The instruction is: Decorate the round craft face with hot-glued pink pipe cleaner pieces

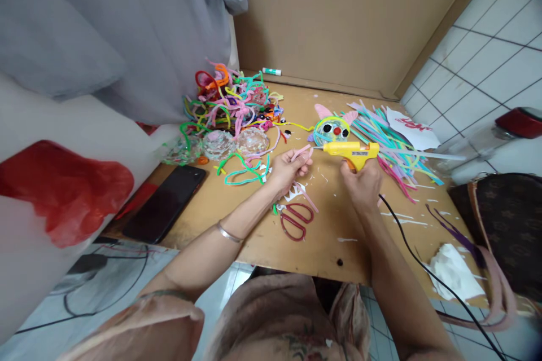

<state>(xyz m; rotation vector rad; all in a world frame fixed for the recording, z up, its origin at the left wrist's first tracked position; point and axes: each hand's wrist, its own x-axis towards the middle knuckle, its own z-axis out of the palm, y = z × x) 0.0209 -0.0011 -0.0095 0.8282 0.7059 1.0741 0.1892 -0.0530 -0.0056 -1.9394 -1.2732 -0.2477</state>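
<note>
My right hand [364, 185] is wrapped round the handle of a yellow hot glue gun [351, 150], with a long glue stick out of its back. The gun's nozzle points left and meets, or nearly meets, the end of a pink pipe cleaner [301, 153]. My left hand [292, 168] pinches that pipe cleaner; its lower part hangs below the fingers. Behind the gun stands a round animal face [334, 128] with pink ears, black eyes and a red nose. Red-handled scissors [297, 221] lie below my left hand, blades partly hidden.
Tangled pipe cleaners [232, 101] heap at the back left, beside clear plastic pieces [218, 144]. A black phone [166, 203] lies at the left edge. More pipe cleaners [381, 130], crumpled tissue [453, 272] and a brown bag [503, 225] are right. The gun's black cord [406, 237] crosses the right side.
</note>
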